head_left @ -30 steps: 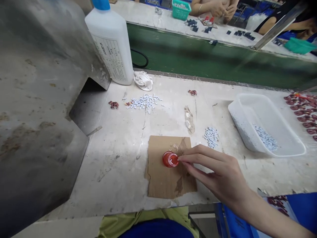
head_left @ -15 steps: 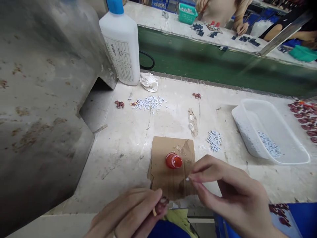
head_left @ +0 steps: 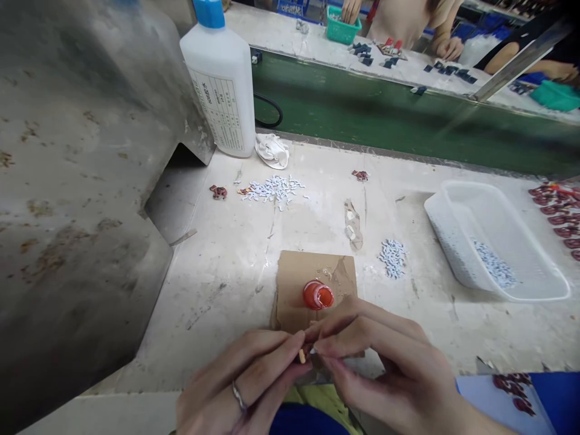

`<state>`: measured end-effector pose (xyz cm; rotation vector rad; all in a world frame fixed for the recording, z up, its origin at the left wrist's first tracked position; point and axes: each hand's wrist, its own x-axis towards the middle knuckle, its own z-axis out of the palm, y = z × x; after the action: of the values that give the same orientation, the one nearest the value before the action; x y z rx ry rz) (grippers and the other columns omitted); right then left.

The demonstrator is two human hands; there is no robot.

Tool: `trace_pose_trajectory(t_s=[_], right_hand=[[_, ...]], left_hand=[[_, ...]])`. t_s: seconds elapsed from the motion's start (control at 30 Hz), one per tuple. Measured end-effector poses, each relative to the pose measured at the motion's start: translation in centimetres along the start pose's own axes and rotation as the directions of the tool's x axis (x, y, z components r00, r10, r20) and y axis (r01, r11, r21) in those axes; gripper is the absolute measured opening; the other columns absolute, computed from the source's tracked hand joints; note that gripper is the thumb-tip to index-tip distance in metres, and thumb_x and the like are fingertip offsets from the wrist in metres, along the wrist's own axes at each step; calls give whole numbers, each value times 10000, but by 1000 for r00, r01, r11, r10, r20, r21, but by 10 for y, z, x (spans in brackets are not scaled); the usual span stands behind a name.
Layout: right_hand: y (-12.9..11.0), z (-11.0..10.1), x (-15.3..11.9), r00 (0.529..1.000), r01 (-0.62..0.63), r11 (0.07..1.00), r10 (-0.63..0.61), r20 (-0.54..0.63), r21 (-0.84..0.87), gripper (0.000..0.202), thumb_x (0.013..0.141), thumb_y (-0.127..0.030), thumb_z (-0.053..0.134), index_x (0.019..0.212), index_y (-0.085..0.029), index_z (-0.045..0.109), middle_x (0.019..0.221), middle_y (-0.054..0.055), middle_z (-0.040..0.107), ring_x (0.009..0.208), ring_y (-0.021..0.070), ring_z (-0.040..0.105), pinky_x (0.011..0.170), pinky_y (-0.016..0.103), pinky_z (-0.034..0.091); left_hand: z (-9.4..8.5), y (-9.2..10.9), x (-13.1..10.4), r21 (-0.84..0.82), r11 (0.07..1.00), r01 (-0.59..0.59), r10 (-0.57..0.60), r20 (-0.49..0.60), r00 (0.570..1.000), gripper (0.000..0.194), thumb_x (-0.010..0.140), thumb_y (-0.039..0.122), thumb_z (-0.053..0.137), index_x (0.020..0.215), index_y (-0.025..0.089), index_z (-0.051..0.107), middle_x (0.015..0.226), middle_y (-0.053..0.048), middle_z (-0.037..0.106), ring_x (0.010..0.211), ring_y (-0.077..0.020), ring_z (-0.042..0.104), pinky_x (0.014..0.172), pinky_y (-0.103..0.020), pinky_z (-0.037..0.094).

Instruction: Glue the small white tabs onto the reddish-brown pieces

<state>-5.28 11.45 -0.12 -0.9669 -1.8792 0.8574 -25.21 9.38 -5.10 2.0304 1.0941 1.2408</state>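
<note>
My left hand [head_left: 247, 377] is closed around a small brown figurine [head_left: 302, 355] with a yellowish part, mostly covered by the fingers. Against it, my right hand [head_left: 385, 359] pinches a tiny white piece [head_left: 312, 350]. Both sets of fingertips meet just in front of a red cup [head_left: 317, 294] with an open top. That cup stands on a square of brown cardboard [head_left: 294, 272], whose near part my hands cover. Right of the cardboard lies a small heap of pale blue-white curved pieces [head_left: 393, 258].
A white tub [head_left: 539, 266] holds more pale pieces. Farther back lie a scattered pile [head_left: 276, 188], brown figurines [head_left: 218, 192] and a crumpled white cloth [head_left: 272, 150]. A large white bottle [head_left: 222, 90] stands beside a metal housing [head_left: 81, 181]. Across the green divider [head_left: 339, 99], another person's hands work.
My right hand has moved left and down, bringing the white piece to the figurine in my left hand. Across the divider, a person's hand has moved into the green basket.
</note>
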Motion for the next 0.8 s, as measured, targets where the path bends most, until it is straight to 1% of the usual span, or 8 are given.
trace_pose_trajectory(t_s=[0.17,0.27,0.37,0.5,0.57,0.7,0.77,0.8], right_hand=[[4,2,-2,1000,21,1000,-21,-4,-8,213,846,47,680,934,-147,678,933,73,749,825,122,745,729,187,630],[2,-2,-5,997,54,995,-48,63,-81,229,874,39,664,1016,-140,684,986,89,745,894,135,749,772,188,638],[-1,-6,-6,987,69,982,-41,155,-176,264,916,17,626,1118,-143,681,1042,107,740,959,152,748,794,200,646],[-1,-8,-6,990,23,991,-4,141,-131,196,941,-36,616,1062,-177,681,992,82,743,861,142,752,722,196,646],[-1,-9,-7,988,63,983,-37,151,-171,184,973,-63,589,1090,-171,682,1000,89,748,881,144,755,731,193,649],[-8,-15,-9,964,212,891,-123,237,-401,250,1021,-91,527,1204,-138,691,1067,114,778,962,170,771,801,183,655],[-11,-18,-9,956,258,868,-166,241,-425,287,1046,-114,471,1218,-149,698,1043,105,789,980,181,775,835,192,657],[-11,-18,-9,957,258,877,-174,231,-406,291,1046,-111,467,1216,-155,699,1036,103,788,985,178,774,840,189,656]], left_hand=[[7,2,1,-42,999,22,-26,-84,996,350,872,57,735,1183,214,704,1078,50,725,945,-35,723,865,-76,600],[9,5,1,-53,997,59,-63,-96,993,326,888,70,719,1175,225,712,1064,55,725,932,-39,725,860,-84,600],[7,6,0,-39,996,86,-90,-94,992,325,898,78,706,1174,251,710,1049,65,727,928,-42,725,862,-88,596],[5,4,0,-17,998,68,-69,-33,997,337,911,105,703,1211,257,688,1037,57,726,914,-39,726,844,-78,596],[5,3,0,-11,999,53,-54,-30,998,342,910,87,697,1212,248,684,1044,50,727,910,-38,728,850,-81,597],[5,5,1,-16,998,62,-63,-16,998,356,920,71,675,1220,262,680,1045,51,733,932,-40,732,860,-83,600],[4,6,3,-60,993,104,-103,19,995,329,932,100,671,1207,280,690,1058,53,742,956,-53,742,849,-90,614],[3,7,3,-89,988,126,-124,28,992,323,930,114,679,1200,290,697,1068,56,746,961,-62,748,845,-98,624]])
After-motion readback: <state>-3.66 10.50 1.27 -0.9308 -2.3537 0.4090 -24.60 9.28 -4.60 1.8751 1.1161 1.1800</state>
